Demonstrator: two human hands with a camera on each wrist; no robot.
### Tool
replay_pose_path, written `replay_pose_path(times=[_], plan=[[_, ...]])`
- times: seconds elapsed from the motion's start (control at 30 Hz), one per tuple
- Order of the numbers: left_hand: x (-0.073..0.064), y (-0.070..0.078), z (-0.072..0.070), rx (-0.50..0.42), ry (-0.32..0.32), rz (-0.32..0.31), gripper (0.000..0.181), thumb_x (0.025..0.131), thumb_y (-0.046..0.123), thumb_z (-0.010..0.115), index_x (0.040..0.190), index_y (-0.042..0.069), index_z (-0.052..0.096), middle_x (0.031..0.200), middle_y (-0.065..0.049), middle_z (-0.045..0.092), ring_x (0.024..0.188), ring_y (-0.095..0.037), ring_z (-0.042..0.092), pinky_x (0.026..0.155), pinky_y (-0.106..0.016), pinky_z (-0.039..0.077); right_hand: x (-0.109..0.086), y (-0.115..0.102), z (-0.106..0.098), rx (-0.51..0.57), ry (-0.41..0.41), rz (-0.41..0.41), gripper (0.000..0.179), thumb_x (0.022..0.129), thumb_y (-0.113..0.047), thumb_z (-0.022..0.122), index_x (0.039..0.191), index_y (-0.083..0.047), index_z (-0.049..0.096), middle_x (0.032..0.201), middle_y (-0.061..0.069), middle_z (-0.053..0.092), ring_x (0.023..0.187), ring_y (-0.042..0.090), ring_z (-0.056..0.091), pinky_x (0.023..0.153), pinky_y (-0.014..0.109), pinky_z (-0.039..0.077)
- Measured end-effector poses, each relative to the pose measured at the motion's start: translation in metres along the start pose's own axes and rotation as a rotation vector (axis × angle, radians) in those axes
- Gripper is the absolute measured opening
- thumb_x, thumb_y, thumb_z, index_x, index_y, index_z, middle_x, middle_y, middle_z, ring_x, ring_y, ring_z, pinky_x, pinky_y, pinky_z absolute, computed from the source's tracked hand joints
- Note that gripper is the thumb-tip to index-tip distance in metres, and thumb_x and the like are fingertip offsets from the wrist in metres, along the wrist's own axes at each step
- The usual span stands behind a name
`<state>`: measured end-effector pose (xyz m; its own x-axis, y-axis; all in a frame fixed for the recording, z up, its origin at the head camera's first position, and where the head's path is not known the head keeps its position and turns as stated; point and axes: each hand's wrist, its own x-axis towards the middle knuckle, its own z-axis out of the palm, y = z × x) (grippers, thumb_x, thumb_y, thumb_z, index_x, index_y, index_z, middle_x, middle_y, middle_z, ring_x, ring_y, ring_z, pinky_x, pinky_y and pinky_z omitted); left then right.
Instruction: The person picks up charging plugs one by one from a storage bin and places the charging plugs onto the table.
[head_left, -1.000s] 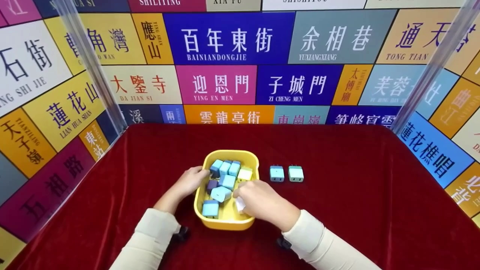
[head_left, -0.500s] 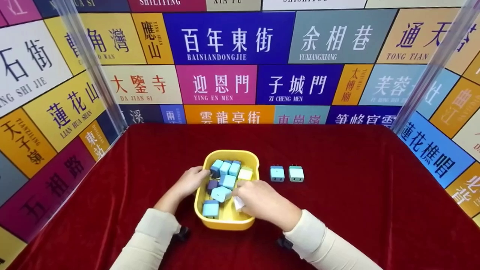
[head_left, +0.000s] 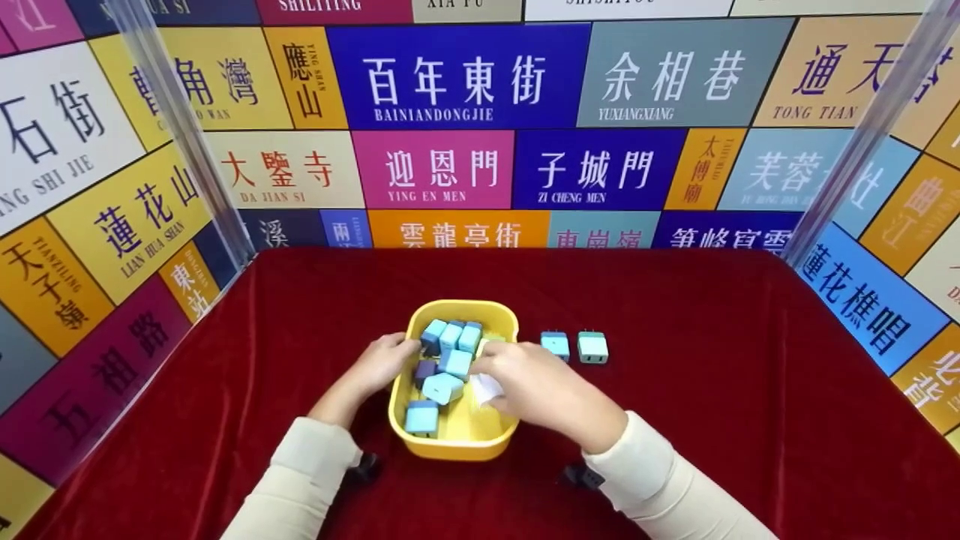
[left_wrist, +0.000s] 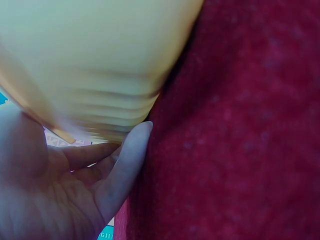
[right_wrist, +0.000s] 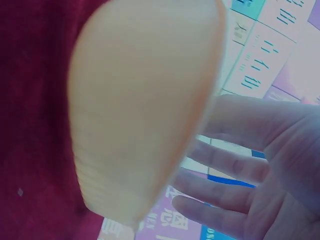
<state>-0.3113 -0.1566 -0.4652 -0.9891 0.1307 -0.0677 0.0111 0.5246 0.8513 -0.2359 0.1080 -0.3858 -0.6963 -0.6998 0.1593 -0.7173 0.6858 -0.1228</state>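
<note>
A yellow plastic basket (head_left: 454, 452) on the red cloth holds several plug chargers (head_left: 456, 363), mostly light blue with dark blue ends. My left hand (head_left: 381, 363) grips its left rim; in the left wrist view the thumb (left_wrist: 131, 160) lies along the outer wall. Over the right side of the basket, my right hand (head_left: 536, 382) pinches a white charger (head_left: 486, 390), largely hidden by the fingers. Its other fingers (right_wrist: 215, 190) show loosely extended outside the rim in the right wrist view. A pale yellow charger lies mostly covered behind that hand.
Right of the basket, a blue charger (head_left: 555, 343) and a mint-green charger (head_left: 592, 347) stand side by side on the red cloth (head_left: 697, 390). Colourful sign-printed walls (head_left: 457, 75) enclose the back and sides, with clear corner posts (head_left: 187, 135).
My right hand has shifted up and to the right, carrying the white charger with it, and now overlaps the blue charger outside. The left hand and basket have stayed put.
</note>
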Motion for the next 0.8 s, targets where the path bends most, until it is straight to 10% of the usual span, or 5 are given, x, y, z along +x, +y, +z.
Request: replay_pose_path(times=[0.8], plan=[[0.0,0.001,0.0,-0.017,-0.005,-0.002,0.046,0.104,0.029,0.051,0.131,-0.004,0.067,0.111,-0.016,0.071,0.09,-0.024,0.073,0.078,-0.04,0.064,-0.019,0.032,-0.041,0.027,0.129,0.099,0.038,0.084,-0.016,0.093,0.119,-0.01,0.08,0.109,0.004,0.071,0.095,0.02,0.066,0.088,0.036,0.061]])
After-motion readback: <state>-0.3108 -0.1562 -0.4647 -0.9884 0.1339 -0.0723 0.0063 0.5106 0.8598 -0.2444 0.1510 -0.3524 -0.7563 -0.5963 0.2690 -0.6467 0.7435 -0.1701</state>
